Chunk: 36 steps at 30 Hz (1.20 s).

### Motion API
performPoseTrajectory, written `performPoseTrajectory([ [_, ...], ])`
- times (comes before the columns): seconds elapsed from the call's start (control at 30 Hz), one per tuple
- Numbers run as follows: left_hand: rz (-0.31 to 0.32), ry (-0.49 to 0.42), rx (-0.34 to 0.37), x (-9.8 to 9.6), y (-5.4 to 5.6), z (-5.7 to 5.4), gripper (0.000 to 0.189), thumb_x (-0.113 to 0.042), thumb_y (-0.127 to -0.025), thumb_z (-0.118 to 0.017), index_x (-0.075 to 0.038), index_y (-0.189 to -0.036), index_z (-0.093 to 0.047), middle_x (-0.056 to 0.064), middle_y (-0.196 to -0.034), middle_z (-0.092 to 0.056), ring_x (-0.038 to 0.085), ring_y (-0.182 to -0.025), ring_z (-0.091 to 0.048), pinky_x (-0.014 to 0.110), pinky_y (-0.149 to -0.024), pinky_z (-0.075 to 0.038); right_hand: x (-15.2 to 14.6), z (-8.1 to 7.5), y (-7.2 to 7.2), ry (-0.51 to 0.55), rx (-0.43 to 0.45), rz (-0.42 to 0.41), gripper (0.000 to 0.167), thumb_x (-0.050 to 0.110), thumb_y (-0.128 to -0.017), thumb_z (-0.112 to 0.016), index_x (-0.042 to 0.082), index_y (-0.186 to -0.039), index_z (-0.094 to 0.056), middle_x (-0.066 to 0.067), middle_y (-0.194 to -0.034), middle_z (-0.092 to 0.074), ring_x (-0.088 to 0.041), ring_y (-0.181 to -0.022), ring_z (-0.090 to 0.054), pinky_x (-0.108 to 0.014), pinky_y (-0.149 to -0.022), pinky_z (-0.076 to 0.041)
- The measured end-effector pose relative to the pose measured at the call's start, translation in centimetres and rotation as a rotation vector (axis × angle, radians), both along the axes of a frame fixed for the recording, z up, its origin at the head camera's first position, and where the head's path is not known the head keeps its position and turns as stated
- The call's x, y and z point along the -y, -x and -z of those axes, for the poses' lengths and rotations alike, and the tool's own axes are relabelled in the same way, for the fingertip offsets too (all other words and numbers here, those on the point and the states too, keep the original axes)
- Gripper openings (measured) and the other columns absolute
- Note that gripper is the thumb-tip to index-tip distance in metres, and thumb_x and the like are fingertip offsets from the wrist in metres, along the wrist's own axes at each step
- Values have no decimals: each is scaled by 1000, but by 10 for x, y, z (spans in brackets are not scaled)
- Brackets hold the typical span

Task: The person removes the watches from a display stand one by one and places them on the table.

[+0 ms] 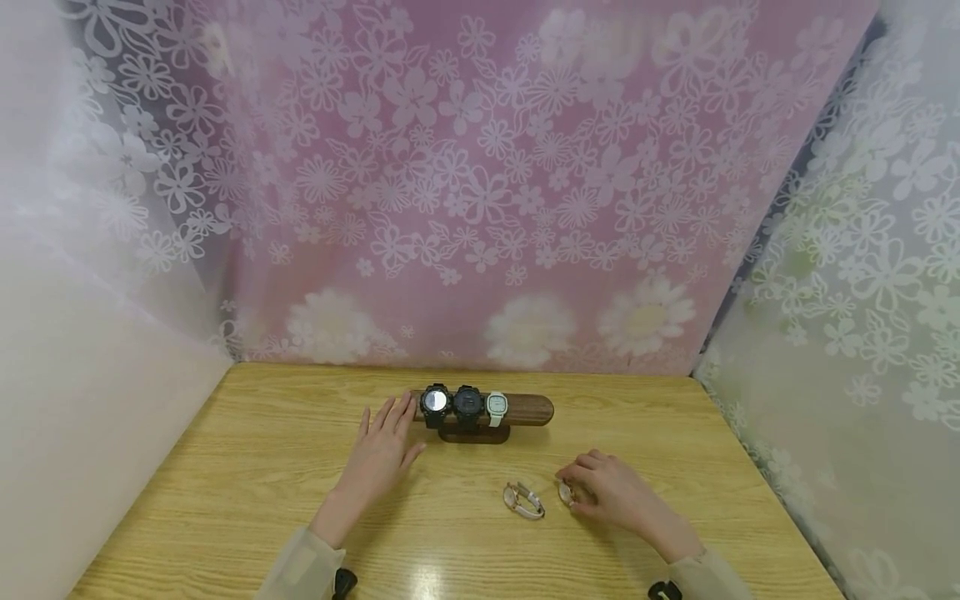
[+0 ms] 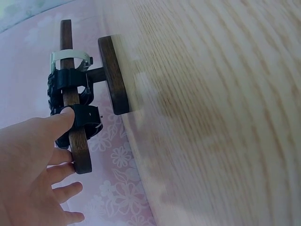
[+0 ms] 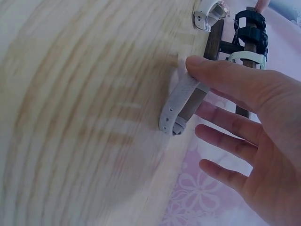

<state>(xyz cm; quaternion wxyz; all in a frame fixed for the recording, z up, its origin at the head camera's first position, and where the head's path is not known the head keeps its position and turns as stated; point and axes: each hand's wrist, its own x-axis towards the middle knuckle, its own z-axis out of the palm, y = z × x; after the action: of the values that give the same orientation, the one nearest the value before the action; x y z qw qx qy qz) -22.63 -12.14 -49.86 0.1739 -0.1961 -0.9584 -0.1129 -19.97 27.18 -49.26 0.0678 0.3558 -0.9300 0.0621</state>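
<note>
My right hand point(image 1: 618, 496) pinches a wristwatch point(image 1: 566, 493) between thumb and fingers at the table's right. Its pale strap point(image 3: 173, 107) shows as a loop in the right wrist view. To its left lies a second watch point(image 1: 512, 498) with a light strap and gold-toned case. A dark wooden watch stand point(image 1: 532, 409) is farther back, carrying a black watch point(image 1: 436, 402), another black watch point(image 1: 468, 402) and a pale square watch point(image 1: 497, 405). At the stand's left end, my left hand point(image 1: 375, 458) rests its extended fingers against the bar, with the thumb spread.
The wood-grain table point(image 1: 262, 467) spreads around the stand. A pink flowered curtain point(image 1: 480, 183) hangs behind it, with pale sheets at both sides. Black bands, one of them a wrist device point(image 1: 343, 582), sit at the sleeve cuffs.
</note>
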Motion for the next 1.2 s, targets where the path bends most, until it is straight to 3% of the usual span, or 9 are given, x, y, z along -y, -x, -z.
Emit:
performPoseTrajectory([
  [0.53, -2, 8, 17, 0, -1, -1, 72, -39, -101, -62, 0, -155, -37, 16, -161, -35, 40, -148, -33, 66, -119, -22, 2, 0, -2, 15, 66, 17, 46, 30, -80, -87, 19, -122, -71, 1, -109, -68, -23, -99, -64, -52, -82, -56],
  [0.73, -2, 8, 10, 0, -1, 0, 73, -38, -100, -64, 0, -155, -37, 16, -161, -36, 40, -147, -34, 66, -118, -25, 4, -2, 0, 75, -50, 27, 42, 28, -85, -83, 14, -122, -72, -2, -110, -70, -22, -95, -66, -49, -78, -57],
  [1.0, 3, -13, 16, -1, 0, 1, 73, -36, -100, -65, 1, -155, -37, 17, -161, -35, 40, -148, -33, 66, -119, -21, 5, -1, 5, 241, -220, 101, 48, 21, -82, -86, 13, -126, -69, -3, -117, -70, -28, -108, -66, -54, -89, -56],
  [1.2, 2, -16, 27, -1, 0, 0, 72, -36, -99, -66, 2, -155, -38, 16, -162, -33, 40, -148, -32, 66, -120, -20, 5, -1, 9, 289, -263, 102, 58, 16, -80, -86, 11, -134, -64, -8, -123, -69, -31, -114, -64, -57, -94, -53],
])
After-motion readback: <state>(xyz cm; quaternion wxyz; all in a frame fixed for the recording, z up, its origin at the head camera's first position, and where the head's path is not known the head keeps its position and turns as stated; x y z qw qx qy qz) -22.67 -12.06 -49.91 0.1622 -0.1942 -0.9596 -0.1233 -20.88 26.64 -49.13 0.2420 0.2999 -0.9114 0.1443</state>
